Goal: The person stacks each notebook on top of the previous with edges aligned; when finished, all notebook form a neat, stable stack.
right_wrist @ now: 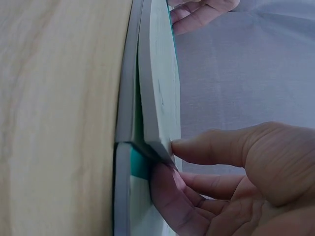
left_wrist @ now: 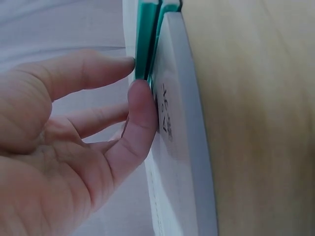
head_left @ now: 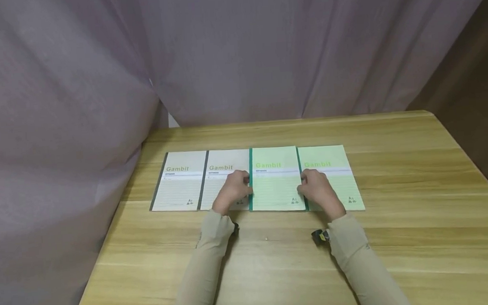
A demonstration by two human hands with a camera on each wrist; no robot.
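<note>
A green notebook [head_left: 276, 185] with a dark green spine lies in the head view between both hands, on top of another green notebook [right_wrist: 128, 83]. My left hand [head_left: 232, 191] holds its spine edge; in the left wrist view, the thumb touches the upper of two green spines [left_wrist: 144, 39]. With my right hand [head_left: 319, 188] I pinch the opposite edge, thumb on the cover and fingers below. The right wrist view shows that edge slightly raised, with a gap under it. A further green notebook [head_left: 339, 184] lies under the right hand, and a white notebook [head_left: 207, 192] beside the left.
Another white notebook [head_left: 178, 187] lies at the left end of the row. All rest on a wooden table [head_left: 268, 272]. A grey-purple curtain [head_left: 229, 55] hangs behind and to the left. Dark devices [head_left: 317, 238] are strapped at the wrists.
</note>
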